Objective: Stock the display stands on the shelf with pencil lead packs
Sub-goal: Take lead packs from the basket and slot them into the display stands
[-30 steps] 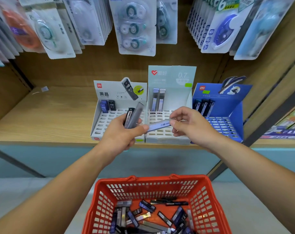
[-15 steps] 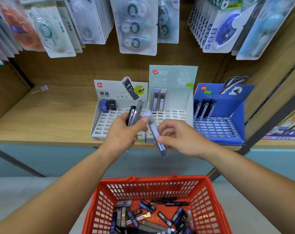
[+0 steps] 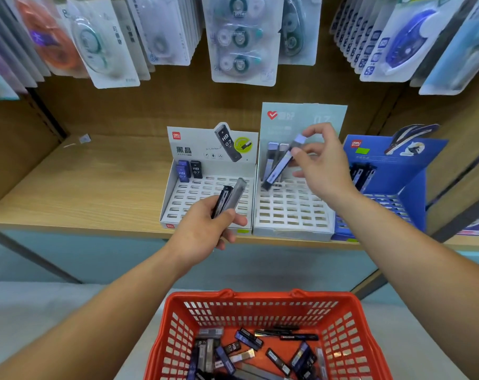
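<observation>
Up at one o'clock: pinching a slim grey-blue lead pack [image 3: 280, 164] between thumb and forefinger of the right hand [image 3: 320, 165], tilted, lower tip by the back row of the pale grey middle stand [image 3: 293, 215] (in a slot or just above it, cannot tell). Upright at twelve o'clock of that tip, two matching packs [image 3: 272, 154]. Apart from it, near centre: gripping two more packs [image 3: 230, 197], one black, one clear grey, in the left hand [image 3: 202, 231], over the white HB 0.7 stand [image 3: 205, 193]. At six, a red basket [image 3: 260, 300], loose packs [image 3: 246, 349] inside.

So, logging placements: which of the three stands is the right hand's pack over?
The middle stand, with the red heart; the right hand holds its pack tilted over that stand's back rows.
</observation>
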Demonstrator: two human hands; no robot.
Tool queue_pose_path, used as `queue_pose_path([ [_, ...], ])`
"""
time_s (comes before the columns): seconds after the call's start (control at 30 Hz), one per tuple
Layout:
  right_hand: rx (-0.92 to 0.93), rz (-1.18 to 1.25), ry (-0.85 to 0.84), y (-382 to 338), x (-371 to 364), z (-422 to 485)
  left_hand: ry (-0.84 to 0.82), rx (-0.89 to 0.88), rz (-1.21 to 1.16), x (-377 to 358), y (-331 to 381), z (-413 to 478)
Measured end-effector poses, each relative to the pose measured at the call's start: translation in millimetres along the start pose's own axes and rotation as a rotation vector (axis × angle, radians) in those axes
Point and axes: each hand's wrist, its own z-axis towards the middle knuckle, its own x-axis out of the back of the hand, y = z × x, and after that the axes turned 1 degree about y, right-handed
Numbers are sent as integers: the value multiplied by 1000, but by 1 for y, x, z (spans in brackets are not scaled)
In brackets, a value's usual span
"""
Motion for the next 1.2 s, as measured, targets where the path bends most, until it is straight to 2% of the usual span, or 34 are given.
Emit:
queue_pose_path([
  [0.1,49,-2,21,5,-6,5,-6,15,3,3,-1,0],
  [0.27,63,-21,-41,14,-9,4,-6,9,32,6,-3,0],
  [0.87,266,-378,-145,9,-22,11,18,-22,65,9,0,-1],
  [1.03,280,-456,-239,9,-19,6,52,-54,38,8,1,-1],
  [1.13,297,-547,-173,-4,-9,-8,49,-66,6,7,6,-2],
  [1.2,255,-462,-160,-16,1,-26,6,-72,12,5,11,-3],
])
